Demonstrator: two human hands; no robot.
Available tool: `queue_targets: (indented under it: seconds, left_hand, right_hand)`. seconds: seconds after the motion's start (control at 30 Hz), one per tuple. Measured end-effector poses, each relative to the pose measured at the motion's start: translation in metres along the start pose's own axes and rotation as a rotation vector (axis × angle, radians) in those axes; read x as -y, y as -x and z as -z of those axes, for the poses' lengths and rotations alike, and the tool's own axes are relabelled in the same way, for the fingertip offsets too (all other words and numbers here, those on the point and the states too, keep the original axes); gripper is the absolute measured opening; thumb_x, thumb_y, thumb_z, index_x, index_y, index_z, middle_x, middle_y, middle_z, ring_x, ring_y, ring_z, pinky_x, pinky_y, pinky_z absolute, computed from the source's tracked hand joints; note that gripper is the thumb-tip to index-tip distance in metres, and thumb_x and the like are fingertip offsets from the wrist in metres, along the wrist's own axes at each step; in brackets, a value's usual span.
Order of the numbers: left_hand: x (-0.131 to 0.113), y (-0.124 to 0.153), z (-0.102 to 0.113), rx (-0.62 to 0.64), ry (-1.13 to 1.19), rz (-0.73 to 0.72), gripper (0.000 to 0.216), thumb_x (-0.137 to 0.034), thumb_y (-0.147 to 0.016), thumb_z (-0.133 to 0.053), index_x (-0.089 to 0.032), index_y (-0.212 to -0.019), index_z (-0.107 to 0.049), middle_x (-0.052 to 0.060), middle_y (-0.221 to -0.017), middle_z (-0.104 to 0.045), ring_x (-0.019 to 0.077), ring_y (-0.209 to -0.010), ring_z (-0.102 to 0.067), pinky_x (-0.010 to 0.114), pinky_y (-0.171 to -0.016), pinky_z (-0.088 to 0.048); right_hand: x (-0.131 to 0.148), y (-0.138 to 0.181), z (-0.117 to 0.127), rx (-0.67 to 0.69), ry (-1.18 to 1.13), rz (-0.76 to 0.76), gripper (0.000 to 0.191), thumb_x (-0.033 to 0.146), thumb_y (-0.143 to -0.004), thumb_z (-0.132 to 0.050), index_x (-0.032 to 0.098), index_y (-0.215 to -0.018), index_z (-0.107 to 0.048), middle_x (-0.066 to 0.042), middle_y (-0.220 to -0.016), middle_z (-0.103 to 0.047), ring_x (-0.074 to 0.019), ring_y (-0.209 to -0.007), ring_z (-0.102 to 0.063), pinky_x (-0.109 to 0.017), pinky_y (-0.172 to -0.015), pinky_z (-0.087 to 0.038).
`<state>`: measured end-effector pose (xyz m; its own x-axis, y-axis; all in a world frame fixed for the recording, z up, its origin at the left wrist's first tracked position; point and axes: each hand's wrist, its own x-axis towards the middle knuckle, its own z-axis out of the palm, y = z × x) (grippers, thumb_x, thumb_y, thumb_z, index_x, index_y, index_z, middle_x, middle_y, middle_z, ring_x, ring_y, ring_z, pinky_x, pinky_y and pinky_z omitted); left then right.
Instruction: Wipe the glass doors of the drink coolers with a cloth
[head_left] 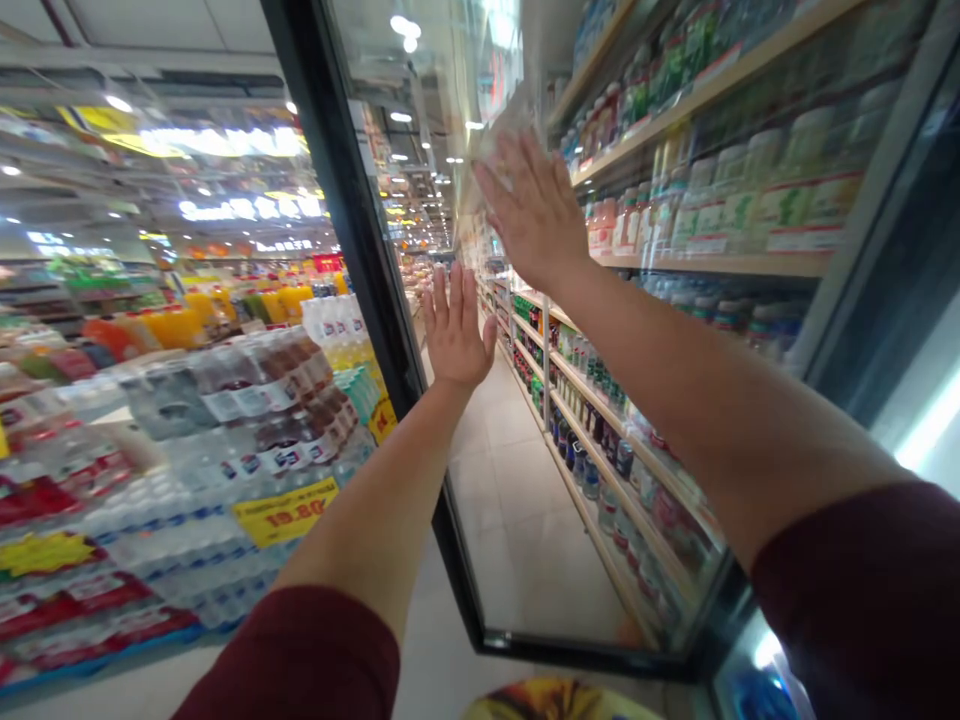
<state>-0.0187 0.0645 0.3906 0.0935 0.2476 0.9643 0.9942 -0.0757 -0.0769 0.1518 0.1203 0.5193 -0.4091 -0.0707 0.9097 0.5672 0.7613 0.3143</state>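
Observation:
A glass door (510, 560) with a black frame (352, 230) stands before me, tilted in view. My left hand (457, 330) is raised with its palm toward the pane near the frame, fingers straight and pointing up. Higher and to the right, my right hand (536, 210) is spread toward the glass, slightly blurred. A pale, whitish patch (517, 110) shows at its fingertips; I cannot make out whether it is a cloth or a reflection. Whether either palm actually touches the pane is hard to see. Both arms have dark red sleeves.
Shelves of bottled drinks (787, 190) show through or in the glass on the right. To the left, shrink-wrapped bottle packs (247, 380) are stacked with a yellow price sign (289, 510). A yellow printed thing (555, 700) pokes in at the bottom edge.

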Motion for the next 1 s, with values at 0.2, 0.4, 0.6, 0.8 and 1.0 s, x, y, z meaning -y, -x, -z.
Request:
queue_targets:
  seconds: [0.2,0.4,0.6,0.8,1.0]
  left_hand:
    - [-0.008,-0.001,0.006,0.033,0.002,0.052,0.074,-0.053,-0.108,-0.038,-0.012,-0.17,-0.034,0.013,-0.177,-0.028,0.0245,-0.168,0.0,0.049,-0.137,0.003]
    - [-0.008,-0.003,0.004,0.038,0.045,0.095,0.078,-0.062,-0.107,-0.036,-0.015,-0.169,-0.036,0.011,-0.177,-0.028,0.0222,-0.167,0.0,0.046,-0.137,0.004]
    - [-0.004,-0.002,0.001,0.051,0.031,0.082,0.08,-0.064,-0.107,-0.033,-0.015,-0.17,-0.034,0.011,-0.178,-0.026,0.0233,-0.167,0.003,0.048,-0.137,0.005]
    - [-0.008,-0.002,0.003,0.048,0.032,0.085,0.079,-0.058,-0.106,-0.037,-0.012,-0.17,-0.033,0.013,-0.178,-0.027,0.0254,-0.168,0.002,0.047,-0.137,0.007]
    - [-0.013,-0.002,0.011,0.058,0.031,0.088,0.076,-0.052,-0.106,-0.039,-0.01,-0.17,-0.034,0.014,-0.177,-0.027,0.026,-0.168,0.0,0.048,-0.137,0.005]
  right_hand:
    - [-0.004,0.03,0.009,0.158,0.069,0.103,0.058,0.036,-0.112,-0.04,0.032,-0.17,-0.038,-0.001,-0.177,-0.032,-0.0306,-0.167,-0.019,-0.063,-0.136,-0.023]
    - [-0.039,0.046,0.029,0.092,0.096,-0.139,0.062,0.039,-0.111,-0.038,0.026,-0.171,-0.034,-0.003,-0.181,-0.02,-0.0324,-0.168,-0.01,-0.063,-0.136,-0.016]
    - [-0.067,0.07,0.037,0.302,-0.028,0.154,0.06,0.047,-0.107,-0.042,0.032,-0.165,-0.044,0.006,-0.179,-0.026,-0.0263,-0.169,-0.01,-0.06,-0.137,-0.012]
    - [-0.1,0.079,0.054,-0.161,0.116,-0.419,0.068,0.05,-0.111,-0.03,0.015,-0.17,-0.035,-0.014,-0.18,-0.021,-0.0346,-0.167,-0.012,-0.068,-0.131,-0.014]
    - [-0.137,0.095,0.075,0.225,0.062,0.083,0.064,0.055,-0.105,-0.039,0.026,-0.161,-0.054,-0.005,-0.178,-0.03,-0.0271,-0.168,-0.013,-0.061,-0.133,-0.013]
